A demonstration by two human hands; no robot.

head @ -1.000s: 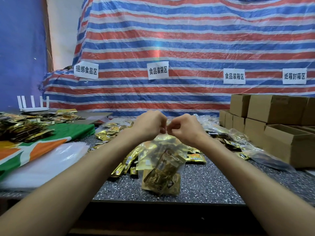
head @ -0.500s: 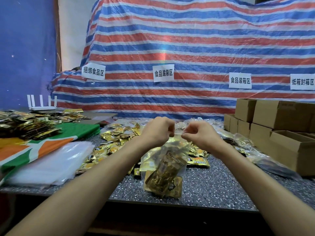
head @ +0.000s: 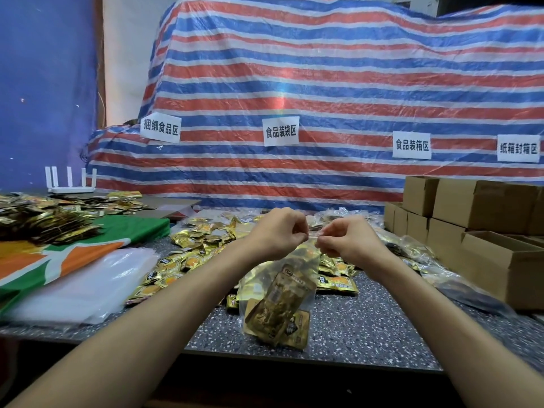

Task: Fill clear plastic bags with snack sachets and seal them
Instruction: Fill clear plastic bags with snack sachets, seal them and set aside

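A clear plastic bag [head: 279, 304] holding several gold snack sachets hangs above the speckled table [head: 368, 325], its bottom near the table's front edge. My left hand [head: 278, 232] pinches the left part of the bag's top strip. My right hand [head: 346, 240] pinches the same strip a little to the right. The short stretch of strip between the two hands shows as a thin clear band. Loose gold sachets [head: 194, 251] lie scattered on the table behind and left of the bag.
A stack of clear flat bags [head: 88, 284] lies at the left, beside a green and orange cloth [head: 59, 257] heaped with more sachets. Cardboard boxes [head: 482, 237] stand at the right, with filled bags [head: 412, 248] in front of them. A striped tarp with paper labels hangs behind.
My hands, touching at the bag's top a second ago, have moved slightly apart along the strip. The view has tilted up a little.
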